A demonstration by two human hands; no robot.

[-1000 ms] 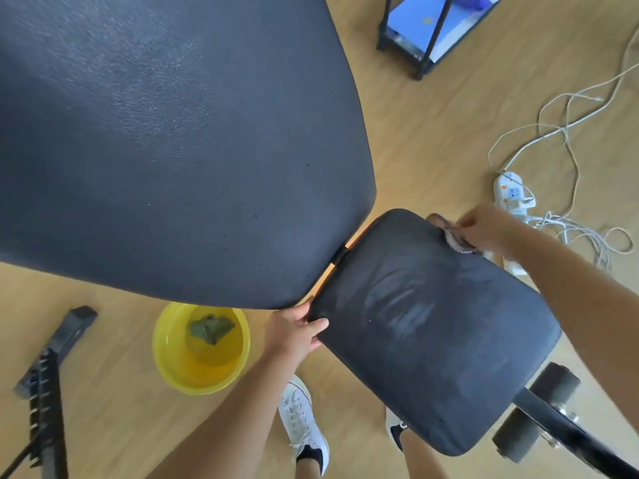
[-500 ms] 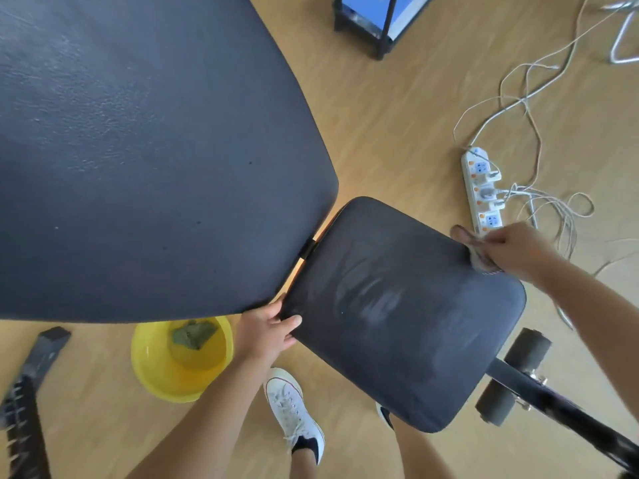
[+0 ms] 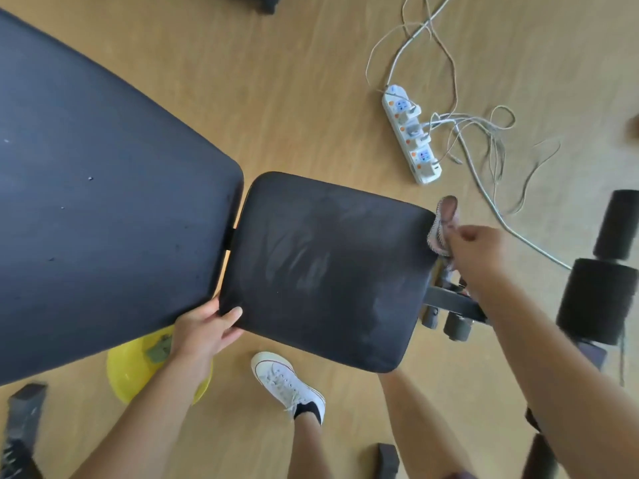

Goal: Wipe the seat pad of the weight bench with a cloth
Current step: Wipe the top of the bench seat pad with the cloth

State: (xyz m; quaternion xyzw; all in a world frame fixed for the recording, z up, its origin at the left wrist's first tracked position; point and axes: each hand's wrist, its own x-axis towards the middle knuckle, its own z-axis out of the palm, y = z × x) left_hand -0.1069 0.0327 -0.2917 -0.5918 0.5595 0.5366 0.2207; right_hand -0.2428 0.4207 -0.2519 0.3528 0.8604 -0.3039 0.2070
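Head camera: a person's right hand point(image 3: 475, 252) pinched a limp pinkish cloth point(image 3: 444, 223) at the seat pad's point(image 3: 325, 271) three-o'clock edge, while the left hand point(image 3: 204, 326) clasped its seven-o'clock corner beside the backrest point(image 3: 96, 188). The pad filled mid-frame, streaked with damp marks. The cloth looked light and floppy, best bunched in the fist; the padded vinyl seemed firm but likely slick when wet.

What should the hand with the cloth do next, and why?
Probably sweep the cloth back across the seat pad: the right hand holds it just off the pad's far edge, pale smears show mid-pad, and the left hand grips the near corner.
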